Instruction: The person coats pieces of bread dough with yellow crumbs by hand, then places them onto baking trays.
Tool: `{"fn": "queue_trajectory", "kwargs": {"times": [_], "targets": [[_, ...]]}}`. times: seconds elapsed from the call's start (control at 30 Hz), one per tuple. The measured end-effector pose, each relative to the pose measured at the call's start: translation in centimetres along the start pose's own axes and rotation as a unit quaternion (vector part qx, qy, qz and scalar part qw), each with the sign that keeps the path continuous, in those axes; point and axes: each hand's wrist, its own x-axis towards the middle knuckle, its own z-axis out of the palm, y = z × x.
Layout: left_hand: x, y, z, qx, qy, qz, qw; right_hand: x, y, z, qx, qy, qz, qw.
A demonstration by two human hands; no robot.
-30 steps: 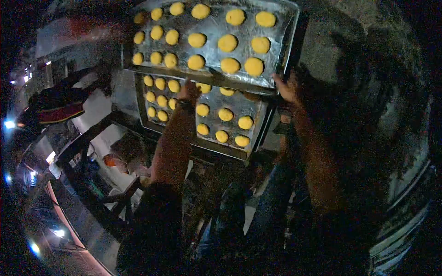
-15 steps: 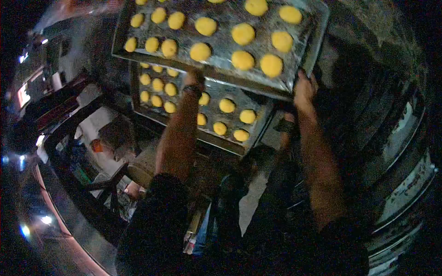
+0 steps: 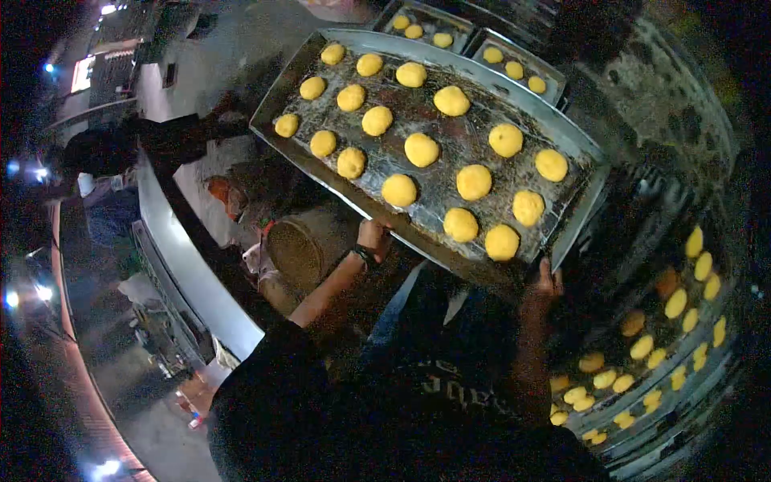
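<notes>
A large metal baking tray [image 3: 572, 226] is held out in front of me, tilted in the view. Rows of round yellow dough balls [image 3: 422, 150] lie spaced across it. My left hand [image 3: 374, 239] grips the near long edge, a dark band around its wrist. At the near right corner, my right hand [image 3: 546, 281] is closed on the rim; its fingers are partly in shadow. The underside of the tray is hidden.
Beyond the held tray are two more trays [image 3: 479, 50] with yellow dough pieces. Stacked trays [image 3: 650, 386] with similar pieces stand at my right. A round brown container [image 3: 295, 255] and a long pale metal edge [image 3: 189, 257] are at the left.
The held tray sits lower in view and shows whole. The tray beneath it is no longer seen there. My view has shifted, and dough-filled trays now appear at right.
</notes>
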Motion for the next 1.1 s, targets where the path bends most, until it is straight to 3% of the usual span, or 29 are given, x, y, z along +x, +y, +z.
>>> {"fn": "queue_trajectory", "kwargs": {"times": [0.07, 0.1, 0.13, 0.2, 0.23, 0.27, 0.33, 0.37, 0.4, 0.47, 0.53, 0.57, 0.6, 0.67, 0.7, 0.8, 0.87, 0.9, 0.93, 0.97, 1.03, 1.1], "targets": [[0.2, -5.5, 2.5, -0.053, 0.009, 0.04, 0.998, 2.3, 2.7, -1.5, 0.046, -0.023, -0.014, 0.999], [5.5, -3.5, 2.0, -0.112, -0.036, 0.101, 0.988, 2.1, 1.2, -1.0, 0.143, -0.038, -0.103, 0.984], [5.3, -1.5, -2.2, -0.152, -0.09, 0.12, 0.977, 1.8, 3.1, -1.6, -0.074, 0.011, -0.095, 0.993], [6.1, -5.0, -3.8, -0.027, -0.091, 0.231, 0.968, -3.3, -1.5, 3.5, -0.057, 0.088, 0.008, 0.994], [9.6, -5.8, -3.3, -0.44, -0.135, 0.01, 0.888, -0.5, 1.1, 5.5, -0.048, 0.074, -0.048, 0.995], [12.4, -4.2, -6.9, -0.494, -0.157, 0.024, 0.855, 2.7, 3.2, 7.3, -0.045, 0.064, -0.105, 0.991], [15.9, -3.5, -8.2, -0.363, -0.088, 0.312, 0.874, 3.2, -0.7, 11.7, -0.007, 0.048, -0.033, 0.998], [18.1, -4.2, -8.6, -0.412, -0.101, 0.246, 0.871, 2.6, -2.6, 13.2, 0.037, 0.022, 0.002, 0.999], [20.9, -4.8, -8.9, -0.455, -0.116, 0.175, 0.865, 4.0, -2.5, 14.5, 0.044, 0.022, -0.041, 0.998], [23.1, -5.2, -8.4, -0.53, -0.125, 0.01, 0.839, 5.3, -2.1, 14.8, -0.005, 0.037, -0.036, 0.999], [26.6, -3.5, -8.2, -0.576, -0.164, -0.122, 0.791, 8.9, 0.0, 15.2, 0.16, 0.001, -0.085, 0.983], [29.0, -5.4, -7.3, -0.463, -0.118, 0.142, 0.867, 9.6, 0.3, 15.4, 0.173, -0.001, -0.087, 0.981], [31.7, -7.5, -6.8, -0.313, -0.062, 0.396, 0.861, 10.1, 0.6, 15.5, 0.186, -0.003, -0.088, 0.979], [34.7, -8.2, -7.1, -0.193, -0.062, 0.415, 0.887, 8.8, 0.9, 15.3, 0.089, 0.05, -0.03, 0.994], [36.3, -7.2, -7.5, -0.295, -0.16, 0.36, 0.871, 8.9, -0.1, 16.2, 0.002, 0.09, 0.048, 0.995], [41.3, -3.9, -9.7, -0.525, -0.422, 0.121, 0.729, 12.0, 3.2, 18.7, -0.025, 0.14, -0.069, 0.987], [38.9, -0.9, -11.0, -0.564, -0.332, -0.065, 0.753, 11.8, 0.7, 21.5, 0.081, 0.317, -0.066, 0.943], [41.2, 0.8, -11.3, -0.542, -0.334, 0.033, 0.77, 11.2, -1.4, 24.0, 0.15, 0.416, -0.05, 0.896], [41.0, 3.0, -10.2, -0.536, -0.329, 0.126, 0.767, 11.1, -1.1, 23.2, 0.156, 0.408, -0.037, 0.899], [40.9, 4.9, -9.8, -0.557, -0.372, 0.109, 0.734, 11.0, -0.9, 22.3, 0.161, 0.4, -0.025, 0.902], [36.7, 10.9, -11.5, -0.603, -0.437, 0.068, 0.664, 10.6, 3.8, 16.9, 0.075, 0.16, 0.01, 0.984], [40.0, 10.9, -9.5, -0.593, -0.485, 0.003, 0.642, 13.0, 6.3, 16.2, 0.243, 0.108, -0.036, 0.963]]}}
